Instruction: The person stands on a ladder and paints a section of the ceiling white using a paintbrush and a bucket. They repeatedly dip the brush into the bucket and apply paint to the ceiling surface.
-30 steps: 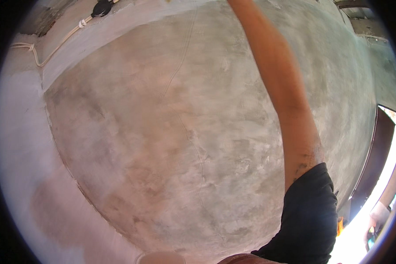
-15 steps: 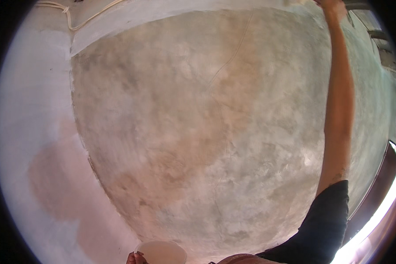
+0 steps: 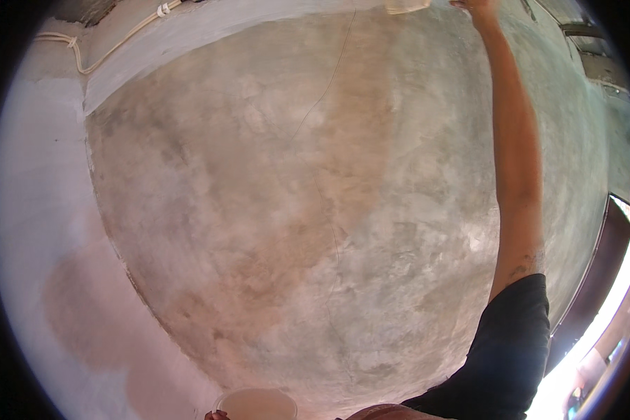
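My right arm, in a black short sleeve, stretches up the grey plastered wall (image 3: 245, 175). My right hand (image 3: 476, 10) is at the top edge, fingers curled, apparently gripping a wide pale brush (image 3: 406, 7) whose handle is mostly out of view. The brush lies against the upper wall near the pale band. At the bottom, my left hand (image 3: 215, 414) grips the rim of a round tub (image 3: 257, 399) holding pale beige liquid.
A whitish side wall (image 3: 38, 182) with pinkish patches meets the grey wall at the left. Tied pale cables (image 3: 119, 42) run along the upper left. At the far right a dark door (image 3: 595, 252) borders a bright opening.
My right arm swung rightward along the upper wall, then slightly back left, with the brush coming into clearer view. The tub and my left hand rose into view at the bottom, then sank slightly.
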A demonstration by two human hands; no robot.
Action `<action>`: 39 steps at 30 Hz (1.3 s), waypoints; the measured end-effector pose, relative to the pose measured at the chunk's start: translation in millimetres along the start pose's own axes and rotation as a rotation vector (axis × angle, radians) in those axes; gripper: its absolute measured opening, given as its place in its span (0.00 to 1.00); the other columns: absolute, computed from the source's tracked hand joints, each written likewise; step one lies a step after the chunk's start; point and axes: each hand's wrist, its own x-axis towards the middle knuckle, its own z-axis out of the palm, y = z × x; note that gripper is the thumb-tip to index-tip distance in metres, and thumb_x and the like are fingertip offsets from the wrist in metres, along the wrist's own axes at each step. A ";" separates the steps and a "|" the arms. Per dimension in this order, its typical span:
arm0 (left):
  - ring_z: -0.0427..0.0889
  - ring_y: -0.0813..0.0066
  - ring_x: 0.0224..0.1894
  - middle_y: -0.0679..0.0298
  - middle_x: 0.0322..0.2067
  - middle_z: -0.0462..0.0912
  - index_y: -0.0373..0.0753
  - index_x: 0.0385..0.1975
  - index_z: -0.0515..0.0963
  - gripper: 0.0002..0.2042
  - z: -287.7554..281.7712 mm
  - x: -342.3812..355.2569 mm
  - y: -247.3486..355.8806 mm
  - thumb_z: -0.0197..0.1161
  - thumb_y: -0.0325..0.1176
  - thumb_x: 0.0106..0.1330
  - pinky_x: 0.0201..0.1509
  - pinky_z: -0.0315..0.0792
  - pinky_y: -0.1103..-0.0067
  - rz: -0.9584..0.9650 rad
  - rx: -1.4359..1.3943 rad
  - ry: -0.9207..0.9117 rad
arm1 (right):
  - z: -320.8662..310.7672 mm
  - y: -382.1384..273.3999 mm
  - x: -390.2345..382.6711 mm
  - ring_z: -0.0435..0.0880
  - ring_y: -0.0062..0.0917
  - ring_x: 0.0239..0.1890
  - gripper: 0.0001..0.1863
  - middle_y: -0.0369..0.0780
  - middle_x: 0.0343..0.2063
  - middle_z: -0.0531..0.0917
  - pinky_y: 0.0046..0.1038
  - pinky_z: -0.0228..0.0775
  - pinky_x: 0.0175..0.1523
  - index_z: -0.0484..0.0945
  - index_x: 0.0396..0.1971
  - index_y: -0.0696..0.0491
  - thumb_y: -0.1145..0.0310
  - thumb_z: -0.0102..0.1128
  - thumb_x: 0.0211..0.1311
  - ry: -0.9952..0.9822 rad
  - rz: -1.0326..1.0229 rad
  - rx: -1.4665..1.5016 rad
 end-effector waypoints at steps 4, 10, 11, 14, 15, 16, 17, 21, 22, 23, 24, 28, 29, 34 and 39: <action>0.63 0.83 0.18 0.72 0.16 0.67 0.36 0.22 0.74 0.08 -7.7 -4.5 4.7 0.57 0.31 0.63 0.19 0.55 0.82 -0.108 -0.069 0.006 | -40.0 -24.2 -8.2 0.82 0.28 0.16 0.14 0.43 0.14 0.81 0.27 0.77 0.23 0.81 0.15 0.58 0.66 0.53 0.51 0.178 -0.075 -0.480; 0.69 0.74 0.20 0.66 0.20 0.72 0.36 0.26 0.74 0.12 -15.7 15.1 -50.3 0.54 0.38 0.67 0.21 0.63 0.74 -0.073 -0.019 -0.139 | 2.0 -27.8 10.1 0.82 0.45 0.26 0.10 0.53 0.21 0.80 0.44 0.74 0.34 0.80 0.19 0.59 0.68 0.52 0.47 0.341 -0.477 -0.904; 0.70 0.73 0.21 0.65 0.20 0.73 0.36 0.27 0.75 0.13 -33.7 6.0 -41.5 0.54 0.39 0.67 0.22 0.65 0.73 -0.059 0.060 -0.108 | 44.4 -3.7 -24.9 0.82 0.46 0.27 0.10 0.54 0.22 0.80 0.44 0.73 0.34 0.80 0.20 0.59 0.69 0.52 0.48 0.207 -0.418 -0.848; 0.73 0.71 0.23 0.64 0.22 0.75 0.36 0.29 0.75 0.15 -34.9 12.4 -55.3 0.53 0.41 0.69 0.23 0.68 0.70 -0.056 0.071 -0.149 | 109.6 -41.7 -75.1 0.80 0.45 0.27 0.09 0.53 0.20 0.79 0.45 0.73 0.34 0.80 0.20 0.57 0.70 0.52 0.48 0.130 -0.576 -0.645; 0.73 0.71 0.23 0.64 0.23 0.76 0.35 0.29 0.75 0.15 -45.8 7.3 -45.9 0.52 0.42 0.69 0.24 0.68 0.71 -0.070 0.088 -0.115 | 135.7 -45.3 -95.3 0.80 0.45 0.26 0.09 0.53 0.20 0.79 0.45 0.73 0.34 0.80 0.20 0.57 0.71 0.52 0.48 0.134 -0.650 -0.544; 0.73 0.72 0.24 0.64 0.23 0.76 0.35 0.30 0.75 0.15 -27.9 19.0 -53.8 0.52 0.42 0.69 0.25 0.69 0.71 -0.075 0.027 -0.155 | 133.1 -79.3 -94.1 0.80 0.46 0.26 0.08 0.53 0.20 0.79 0.45 0.73 0.34 0.80 0.20 0.57 0.71 0.52 0.48 0.138 -0.712 -0.537; 0.73 0.72 0.25 0.64 0.24 0.76 0.35 0.31 0.75 0.15 -20.6 21.6 -54.7 0.52 0.42 0.69 0.26 0.69 0.71 -0.087 0.008 -0.161 | 138.0 -97.5 -103.7 0.80 0.47 0.26 0.08 0.54 0.20 0.79 0.46 0.72 0.34 0.80 0.20 0.57 0.71 0.52 0.48 0.124 -0.736 -0.499; 0.74 0.74 0.27 0.64 0.27 0.77 0.35 0.33 0.75 0.15 -23.4 18.8 -49.1 0.51 0.42 0.70 0.30 0.71 0.72 -0.133 -0.023 -0.132 | 135.5 -132.4 -112.9 0.80 0.48 0.25 0.09 0.54 0.19 0.79 0.46 0.72 0.34 0.79 0.17 0.59 0.70 0.53 0.46 0.272 -0.668 -0.290; 0.74 0.75 0.28 0.64 0.28 0.77 0.34 0.34 0.76 0.15 -25.0 17.8 -48.5 0.51 0.42 0.70 0.31 0.72 0.73 -0.143 -0.032 -0.127 | 133.2 -132.4 -109.1 0.80 0.47 0.25 0.10 0.54 0.19 0.79 0.46 0.72 0.34 0.78 0.17 0.59 0.69 0.53 0.46 0.334 -0.659 -0.269; 0.74 0.75 0.29 0.64 0.28 0.77 0.34 0.35 0.76 0.16 -23.6 18.8 -49.3 0.51 0.42 0.70 0.32 0.72 0.73 -0.154 -0.054 -0.122 | 127.7 -123.0 -96.8 0.80 0.45 0.24 0.10 0.52 0.19 0.79 0.45 0.73 0.33 0.78 0.16 0.60 0.69 0.53 0.47 0.325 -0.662 -0.282; 0.75 0.76 0.29 0.64 0.29 0.78 0.34 0.35 0.76 0.16 -20.7 19.2 -53.0 0.50 0.42 0.70 0.33 0.72 0.73 -0.168 -0.085 -0.118 | 119.3 -104.7 -76.7 0.81 0.42 0.23 0.11 0.51 0.18 0.80 0.43 0.73 0.31 0.78 0.16 0.60 0.68 0.53 0.47 0.314 -0.671 -0.296; 0.75 0.77 0.32 0.64 0.32 0.78 0.33 0.38 0.76 0.17 -37.0 19.7 -72.6 0.50 0.43 0.71 0.36 0.74 0.74 -0.190 -0.064 -0.122 | 67.6 -23.3 -51.2 0.83 0.27 0.19 0.13 0.43 0.17 0.82 0.31 0.76 0.25 0.79 0.18 0.59 0.64 0.54 0.52 -0.043 -0.092 -0.057; 0.75 0.77 0.34 0.64 0.33 0.78 0.33 0.40 0.75 0.17 -52.1 18.8 -79.4 0.49 0.42 0.71 0.39 0.74 0.75 -0.147 0.030 -0.145 | 52.3 2.3 -40.8 0.83 0.25 0.18 0.14 0.41 0.17 0.82 0.28 0.76 0.24 0.80 0.19 0.58 0.63 0.54 0.53 -0.069 -0.039 -0.063; 0.75 0.77 0.42 0.62 0.40 0.78 0.30 0.54 0.69 0.20 -71.8 40.4 -161.3 0.49 0.41 0.72 0.51 0.71 0.77 0.086 0.381 -0.338 | -77.3 38.8 32.5 0.83 0.33 0.22 0.12 0.45 0.20 0.83 0.34 0.76 0.31 0.82 0.22 0.54 0.62 0.54 0.52 0.175 -0.331 -1.019; 0.72 0.78 0.34 0.64 0.33 0.76 0.33 0.50 0.71 0.19 -49.7 19.6 -106.1 0.53 0.43 0.69 0.40 0.70 0.79 -0.184 0.145 -0.173 | -58.2 -17.5 3.0 0.81 0.45 0.27 0.14 0.49 0.23 0.82 0.42 0.74 0.33 0.81 0.23 0.55 0.62 0.52 0.48 0.506 -0.311 -0.912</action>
